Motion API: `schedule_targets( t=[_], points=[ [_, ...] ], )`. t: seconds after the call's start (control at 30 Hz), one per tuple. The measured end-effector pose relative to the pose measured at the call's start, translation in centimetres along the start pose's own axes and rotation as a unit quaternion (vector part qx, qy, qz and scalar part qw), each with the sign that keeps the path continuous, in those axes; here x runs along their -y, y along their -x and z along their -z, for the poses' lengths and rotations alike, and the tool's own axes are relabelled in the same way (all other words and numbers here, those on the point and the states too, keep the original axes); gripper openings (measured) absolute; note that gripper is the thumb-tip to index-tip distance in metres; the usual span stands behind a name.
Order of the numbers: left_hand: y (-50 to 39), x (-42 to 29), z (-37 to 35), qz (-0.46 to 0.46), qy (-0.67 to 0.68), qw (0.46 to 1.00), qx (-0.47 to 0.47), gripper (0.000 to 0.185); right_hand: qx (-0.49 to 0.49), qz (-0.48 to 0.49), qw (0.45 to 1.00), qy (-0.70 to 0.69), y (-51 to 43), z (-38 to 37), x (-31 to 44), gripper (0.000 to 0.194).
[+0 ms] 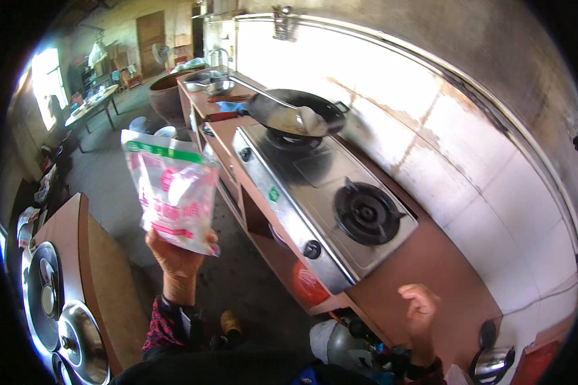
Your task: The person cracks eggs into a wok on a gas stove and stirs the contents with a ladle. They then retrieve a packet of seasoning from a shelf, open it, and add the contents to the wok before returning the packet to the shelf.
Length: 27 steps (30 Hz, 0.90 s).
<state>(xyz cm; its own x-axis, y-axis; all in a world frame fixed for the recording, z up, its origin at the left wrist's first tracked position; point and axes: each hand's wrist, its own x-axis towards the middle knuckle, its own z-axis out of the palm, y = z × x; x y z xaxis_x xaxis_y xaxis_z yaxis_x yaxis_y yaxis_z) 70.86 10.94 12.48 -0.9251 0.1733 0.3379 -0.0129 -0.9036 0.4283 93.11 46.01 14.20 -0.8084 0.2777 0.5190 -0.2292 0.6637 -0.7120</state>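
Observation:
My left hand (pixel 178 257) holds up a plastic packet (pixel 171 197) by its lower end; the packet has a green band along its top, pink printing and pale contents. My right hand (pixel 420 303) is raised over the counter's near part with its fingers curled apart, and nothing shows in it. Between the hands lies a two-burner gas stove (pixel 313 192). A black wok (pixel 269 115) rests on its far burner, with a long-handled metal utensil (pixel 274 100) across it and something pale at that utensil's end. The near burner (pixel 367 213) carries no pan.
Lidded metal pans (pixel 82 337) stand on a side surface at lower left. Under the counter are a red plastic bag (pixel 308 284) and a gas cylinder (pixel 337 341). Bowls (pixel 219 86) and a large clay vat (pixel 166 96) stand farther back. A tiled wall (pixel 462 178) borders the counter.

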Motion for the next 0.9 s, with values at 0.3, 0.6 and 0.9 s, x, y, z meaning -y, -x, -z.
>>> schedule_targets(
  t=[0.3,0.6,0.9],
  points=[
    [-6.0,-13.1,10.6,-0.081,0.015,0.995,-0.062,0.059,0.182,-0.066,0.981,0.018,-8.4,-15.3,5.6,0.03],
    [-6.6,-21.3,14.9,-0.052,0.041,0.997,-0.037,0.057,0.348,-0.234,0.87,-0.259,-11.2,-35.6,10.0,0.042],
    [-5.3,-23.7,16.0,-0.135,0.024,0.984,-0.118,0.055,0.533,-0.168,0.822,-0.114,-12.6,-41.7,10.0,0.042]
  ],
)
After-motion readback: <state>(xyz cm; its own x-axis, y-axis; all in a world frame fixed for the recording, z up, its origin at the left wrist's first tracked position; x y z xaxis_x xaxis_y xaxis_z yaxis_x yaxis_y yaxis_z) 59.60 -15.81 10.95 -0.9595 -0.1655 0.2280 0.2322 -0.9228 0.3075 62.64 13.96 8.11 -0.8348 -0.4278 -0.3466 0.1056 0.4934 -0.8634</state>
